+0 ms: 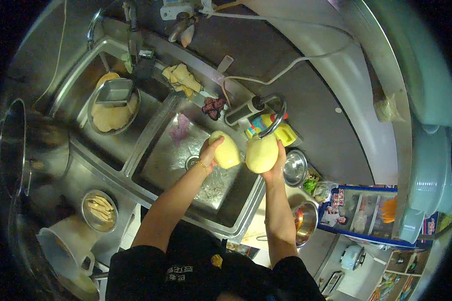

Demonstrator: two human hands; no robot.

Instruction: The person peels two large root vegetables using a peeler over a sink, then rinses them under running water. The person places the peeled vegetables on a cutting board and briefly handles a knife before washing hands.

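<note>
My left hand (pixel 209 150) grips a pale yellow peeled potato (pixel 226 150) over the right basin of a steel sink (pixel 150 168). My right hand (pixel 275 168) holds a second, larger peeled potato (pixel 261 154) just to the right of the first, under the curved tap (pixel 276 113). The two potatoes are close together, almost touching. Both forearms come up from the lower edge.
The left basin holds a steel bowl of peeled pieces (pixel 113 113) with a small metal tray on it. A big pot (pixel 22 145), a small bowl of strips (pixel 99 209) and a white jug (pixel 68 241) stand at left. Steel bowls (pixel 295 168), a yellow bottle (pixel 278 131) and a cloth (pixel 182 78) lie around.
</note>
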